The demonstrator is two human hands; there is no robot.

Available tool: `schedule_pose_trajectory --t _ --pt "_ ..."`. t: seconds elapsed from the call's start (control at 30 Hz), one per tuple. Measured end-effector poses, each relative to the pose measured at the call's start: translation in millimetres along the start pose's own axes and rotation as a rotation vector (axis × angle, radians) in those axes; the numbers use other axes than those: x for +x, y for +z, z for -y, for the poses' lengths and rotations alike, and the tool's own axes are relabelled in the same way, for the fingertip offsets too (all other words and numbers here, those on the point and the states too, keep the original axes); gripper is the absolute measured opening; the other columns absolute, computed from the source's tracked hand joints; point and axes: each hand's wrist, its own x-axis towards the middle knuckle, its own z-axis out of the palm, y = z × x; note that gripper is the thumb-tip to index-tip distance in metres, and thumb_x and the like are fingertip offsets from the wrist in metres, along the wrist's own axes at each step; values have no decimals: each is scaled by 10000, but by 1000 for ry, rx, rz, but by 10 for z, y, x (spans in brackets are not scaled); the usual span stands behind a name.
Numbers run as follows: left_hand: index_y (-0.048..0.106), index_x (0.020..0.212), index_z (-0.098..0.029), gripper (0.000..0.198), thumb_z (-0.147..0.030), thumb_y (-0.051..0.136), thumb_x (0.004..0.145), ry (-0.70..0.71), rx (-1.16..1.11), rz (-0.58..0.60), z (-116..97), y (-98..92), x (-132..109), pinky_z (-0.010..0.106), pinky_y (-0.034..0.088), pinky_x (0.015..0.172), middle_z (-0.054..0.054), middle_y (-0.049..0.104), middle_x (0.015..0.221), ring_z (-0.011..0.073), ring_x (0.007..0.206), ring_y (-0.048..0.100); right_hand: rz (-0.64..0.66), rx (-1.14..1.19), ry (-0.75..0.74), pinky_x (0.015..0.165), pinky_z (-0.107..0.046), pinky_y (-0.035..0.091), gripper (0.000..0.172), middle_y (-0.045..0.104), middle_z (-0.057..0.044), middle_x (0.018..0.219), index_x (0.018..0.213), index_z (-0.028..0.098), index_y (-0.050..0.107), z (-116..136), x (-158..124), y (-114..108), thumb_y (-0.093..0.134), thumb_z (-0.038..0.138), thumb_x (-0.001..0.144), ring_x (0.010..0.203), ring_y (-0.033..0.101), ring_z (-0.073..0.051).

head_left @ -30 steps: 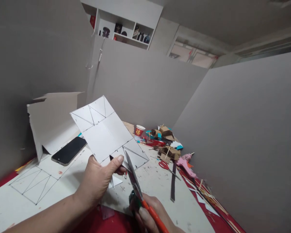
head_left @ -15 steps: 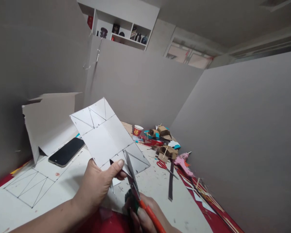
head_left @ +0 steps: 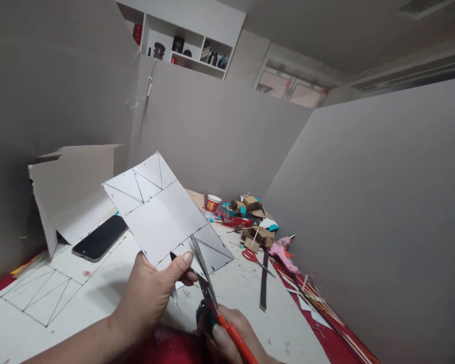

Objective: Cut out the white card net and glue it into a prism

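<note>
Head view: white card [head_left: 167, 217] held up in the air over the white tabletop [head_left: 288, 323], tilted, near end toward the person.
Left hand [head_left: 151, 283]: clamped on the card's near edge, thumb on top, fingertips curled underneath.
Right hand [head_left: 248, 326]: closed round the orange handle of the scissors [head_left: 208, 288]; exact finger placement in the loops can't be told.
Blades: one lies over the card's face beside a drawn diagonal, close to the left thumb; the other looks to be beneath. Blade gap hard to read.
Card handling: judged light and thin, stiff enough to hold its shape from one edge, likely to bend or crease if squeezed. Probably not very slippery. Narrow bits near the cut look weakest.
Where to hold: long side by the blank middle panel seems the best grip; the present one leaves thumb and blade tight together.
Left side: phone [head_left: 100, 237] flat on the table, bent card piece [head_left: 78, 187] standing behind it. Both apart from the scissors.
Right side: red-handled scissors [head_left: 250, 255] touching or near a dark strip [head_left: 264, 283]; pink glue gun [head_left: 283, 255] and cardboard scraps [head_left: 263, 236] beyond.
Far side: paper cup [head_left: 212, 203], upright.
In the way: nothing touches the blades but the card; main obstacle is the left thumb.
</note>
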Motion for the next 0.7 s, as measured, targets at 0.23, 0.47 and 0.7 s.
schedule_pose_trajectory --t 0.23,0.47,0.7 --pt "637 681 -147 208 -343 694 721 -25 -30 -24 -27 -4 -20 230 501 547 21 664 557 149 553 617 -34 33 26 455 -238 271 438 374 28 573 721 180 447 12 -10 24 340 569 893 502 310 -103" --pt "659 714 -133 245 -364 732 687 34 -18 -99 -132 -122 88 230 498 500 25 677 585 155 520 609 -12 46 14 414 -227 231 457 354 49 516 742 170 479 -9 -8 2 347 582 888 445 295 -89" --pt "662 656 -127 268 -385 722 693 14 50 -71 -128 -112 41 239 494 480 35 674 553 167 501 608 -10 -46 -48 429 -229 274 414 364 28 590 753 181 442 -5 4 -42 335 559 884 488 307 -103"
